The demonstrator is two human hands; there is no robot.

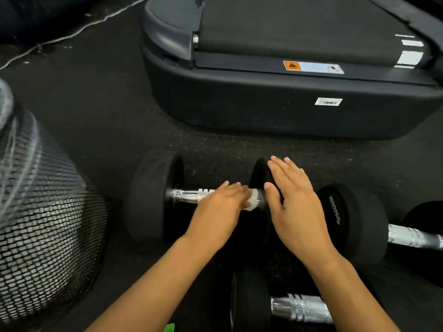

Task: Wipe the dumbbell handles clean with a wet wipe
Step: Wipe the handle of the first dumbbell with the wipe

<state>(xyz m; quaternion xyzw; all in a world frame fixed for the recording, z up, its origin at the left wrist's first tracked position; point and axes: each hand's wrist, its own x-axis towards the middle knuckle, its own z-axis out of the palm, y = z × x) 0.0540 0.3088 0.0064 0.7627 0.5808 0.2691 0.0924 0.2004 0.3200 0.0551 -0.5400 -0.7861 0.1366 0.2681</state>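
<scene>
Nearest the camera, another dumbbell [275,305] lies unwiped. Curled fingers of the left hand [219,209] are wrapped over the wet wipe [253,202], pressed onto the chrome handle [189,195] at its right end. Straight fingers of the right hand [294,204] are laid flat on the right weight head [260,173], steadying it. Firm pressure should be kept while the handle is rotated, so the whole knurled length gets covered.

2 bare forearms, no sleeves or jewellery showing.
</scene>
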